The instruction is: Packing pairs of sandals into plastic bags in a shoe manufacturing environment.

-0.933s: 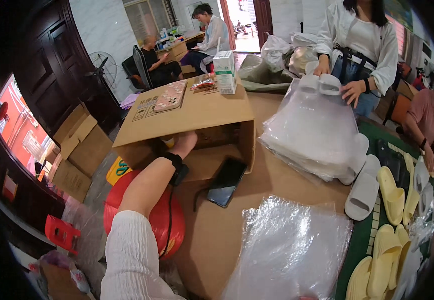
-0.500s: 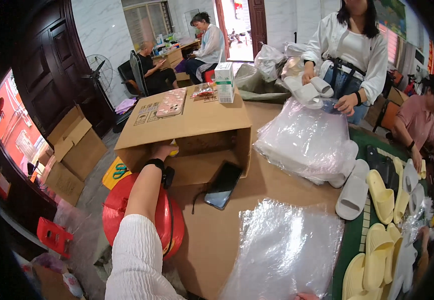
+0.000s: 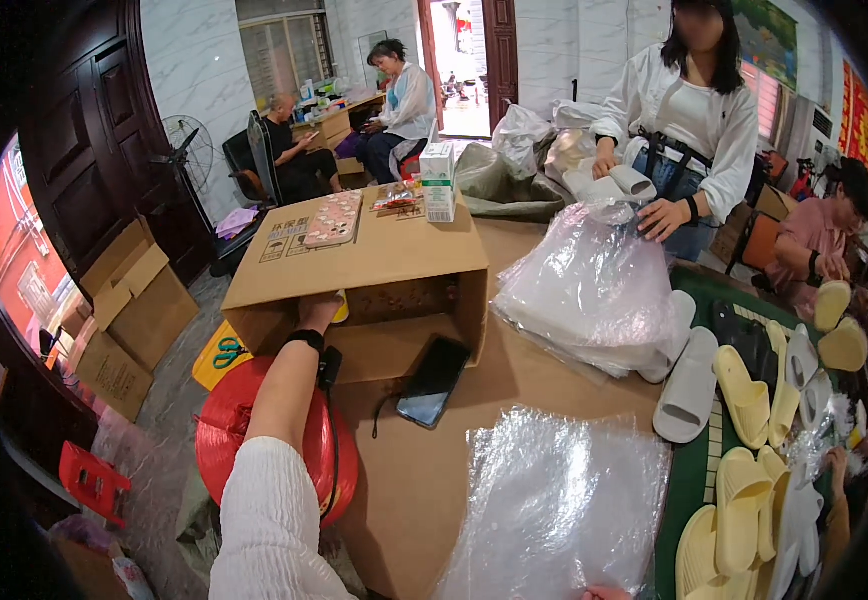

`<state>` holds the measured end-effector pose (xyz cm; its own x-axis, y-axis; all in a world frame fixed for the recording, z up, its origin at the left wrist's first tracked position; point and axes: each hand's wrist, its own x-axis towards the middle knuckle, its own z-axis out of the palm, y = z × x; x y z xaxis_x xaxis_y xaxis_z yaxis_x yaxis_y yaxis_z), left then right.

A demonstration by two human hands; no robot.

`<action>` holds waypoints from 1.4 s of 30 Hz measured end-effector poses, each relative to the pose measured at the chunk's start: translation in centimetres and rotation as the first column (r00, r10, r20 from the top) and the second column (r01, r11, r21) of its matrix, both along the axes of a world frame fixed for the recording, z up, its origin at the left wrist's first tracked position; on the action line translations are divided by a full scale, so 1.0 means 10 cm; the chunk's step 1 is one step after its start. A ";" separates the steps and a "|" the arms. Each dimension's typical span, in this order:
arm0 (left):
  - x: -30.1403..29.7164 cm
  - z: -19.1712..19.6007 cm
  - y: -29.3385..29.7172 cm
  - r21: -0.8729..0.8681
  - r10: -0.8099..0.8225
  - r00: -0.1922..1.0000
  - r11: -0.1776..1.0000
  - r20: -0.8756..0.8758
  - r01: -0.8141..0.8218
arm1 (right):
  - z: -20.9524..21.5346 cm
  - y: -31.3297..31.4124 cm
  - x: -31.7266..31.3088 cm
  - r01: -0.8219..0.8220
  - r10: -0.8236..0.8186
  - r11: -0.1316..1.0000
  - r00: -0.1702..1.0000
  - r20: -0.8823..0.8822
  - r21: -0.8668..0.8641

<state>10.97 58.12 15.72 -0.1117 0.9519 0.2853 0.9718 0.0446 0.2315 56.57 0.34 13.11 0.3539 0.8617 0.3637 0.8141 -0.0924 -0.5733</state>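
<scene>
My left hand reaches into the open side of a cardboard box lying on the table. Its fingers close at a small yellow rounded object, mostly hidden in shadow. Beneath my left forearm sits a big roll of red plastic twine. Only a sliver of my right hand shows at the lower edge, by a stack of clear plastic bags; its fingers are cut off. A black phone with a wrist strap lies in front of the box.
On the box rest a pink patterned case and a white-green carton. Grey slippers and yellow slippers line the right side. Across the table a co-worker handles slippers over bags. Green scissors lie left.
The view has shifted slightly. My left hand stays inside the box by the yellow object. The co-worker's hand has come down onto the bags, and the seated person at right has raised yellow slippers.
</scene>
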 end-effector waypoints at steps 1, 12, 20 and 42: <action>0.02 0.01 0.01 0.058 0.005 1.000 0.998 0.013 -0.005 | 0.01 -0.01 0.00 -0.002 0.002 1.000 1.000 0.000 -0.013; 0.04 -0.01 -0.13 0.152 -0.141 0.947 0.983 0.288 0.101 | -0.06 -0.04 0.01 0.045 -0.045 0.998 0.999 0.004 -0.043; 0.31 0.01 -0.27 0.291 0.046 0.976 0.957 -0.214 0.019 | -0.05 0.02 -0.01 0.019 -0.019 1.000 1.000 0.015 0.008; 1.03 -0.33 0.30 -0.160 -0.063 0.942 0.987 -0.330 0.011 | 0.07 0.04 -0.02 0.040 -0.046 0.994 0.997 -0.065 -0.099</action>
